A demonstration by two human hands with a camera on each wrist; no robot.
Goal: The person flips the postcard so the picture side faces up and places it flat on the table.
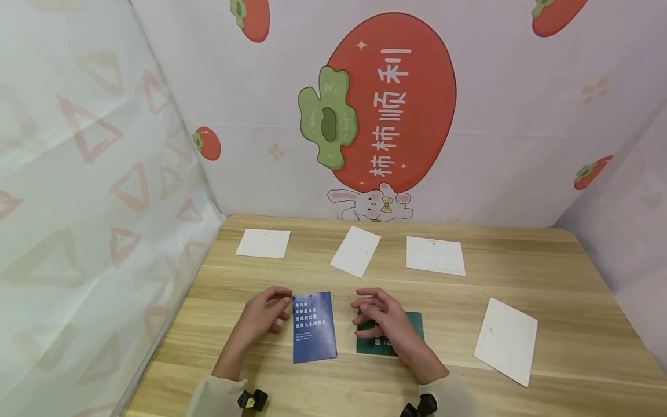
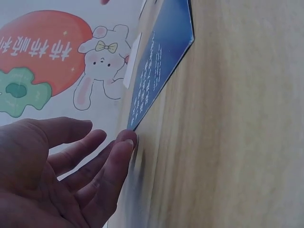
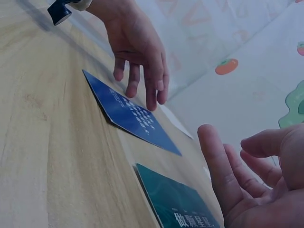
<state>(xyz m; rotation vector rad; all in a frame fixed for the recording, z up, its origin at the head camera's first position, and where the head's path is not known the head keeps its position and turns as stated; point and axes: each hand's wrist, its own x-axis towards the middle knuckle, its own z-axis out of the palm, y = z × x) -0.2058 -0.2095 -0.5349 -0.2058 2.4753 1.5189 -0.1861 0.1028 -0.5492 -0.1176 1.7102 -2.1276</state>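
Fingers [image 2: 118,164] of the left hand [image 1: 263,315] lie at the far left corner of a blue card [image 1: 315,344]; whether they touch it, I cannot tell. The card is to that hand's right, its long axis running away from the person, and the left hand is nearer to it than the right hand [image 1: 383,321]. The left grip is loosely spread and holds nothing. The right one is slack and empty too, above a green card [image 3: 173,192] whose long axis runs from side to side; the hand hides part of it in the head view.

Both cards lie flat on a wood-grain table [image 1: 365,394]. Farther back are three white cards, left [image 1: 263,243], middle [image 1: 356,252] and right [image 1: 435,256], and a fourth white card [image 1: 505,341] lies tilted beyond the right hand. Behind the table, a pale wall [image 1: 495,179] carries a big red persimmon and a rabbit; triangles mark the left wall [image 1: 47,324].
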